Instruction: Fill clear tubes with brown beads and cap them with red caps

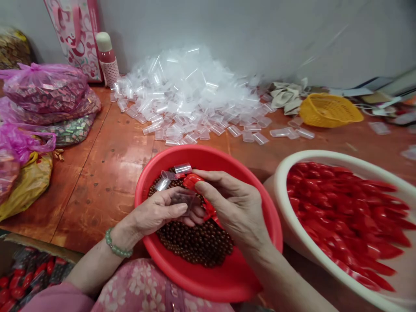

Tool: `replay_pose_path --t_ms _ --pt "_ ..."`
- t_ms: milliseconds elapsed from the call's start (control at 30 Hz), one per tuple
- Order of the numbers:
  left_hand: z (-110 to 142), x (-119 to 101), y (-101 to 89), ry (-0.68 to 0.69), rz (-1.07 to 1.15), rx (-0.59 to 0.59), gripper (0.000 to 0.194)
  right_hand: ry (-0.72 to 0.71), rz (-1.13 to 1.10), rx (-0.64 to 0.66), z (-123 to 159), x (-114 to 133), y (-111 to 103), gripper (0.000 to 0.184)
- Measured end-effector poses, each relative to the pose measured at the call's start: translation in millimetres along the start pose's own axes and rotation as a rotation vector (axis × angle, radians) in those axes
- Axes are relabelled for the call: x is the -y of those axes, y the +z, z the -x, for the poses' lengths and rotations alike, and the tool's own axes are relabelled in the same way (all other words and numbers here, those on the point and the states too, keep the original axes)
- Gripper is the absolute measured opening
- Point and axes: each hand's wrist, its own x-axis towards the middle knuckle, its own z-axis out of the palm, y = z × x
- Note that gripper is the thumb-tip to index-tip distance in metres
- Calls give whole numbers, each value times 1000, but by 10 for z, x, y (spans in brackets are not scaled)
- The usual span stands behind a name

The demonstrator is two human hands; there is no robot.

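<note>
Left hand (157, 212) pinches a clear plastic tube (183, 201) in a narrow grip, right hand (235, 208) closes on a red ribbon knot (195, 181), both over brown wooden beads (198, 242) in a red plastic basin (208, 152), white tub (282, 184) of red ribbon pieces (344, 221) just beside

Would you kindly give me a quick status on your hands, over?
Left hand holding clear plastic tube; right hand pinching red piece; both above brown beads in red basin.
</note>
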Motion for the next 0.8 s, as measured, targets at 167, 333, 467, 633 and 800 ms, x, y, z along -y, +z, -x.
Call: replay_pose_path --t_ms 167,333,467,633,800 --pt "-4 58 -2 67 -34 -13 28 -58 26 45 43 13 135 14" --pt "7 41 -23 91 -143 -43 31 -147 147 64 50 -23 91 13" --pt "26 -4 -24 83 -260 -92 35 -255 268 109 33 -75 42 13" --pt "50 -17 -39 67 -330 -93 37 -275 322 166 24 -100 27 12" --pt "49 -19 -36 42 -366 -97 42 -334 420 259 0 -84 1 8"
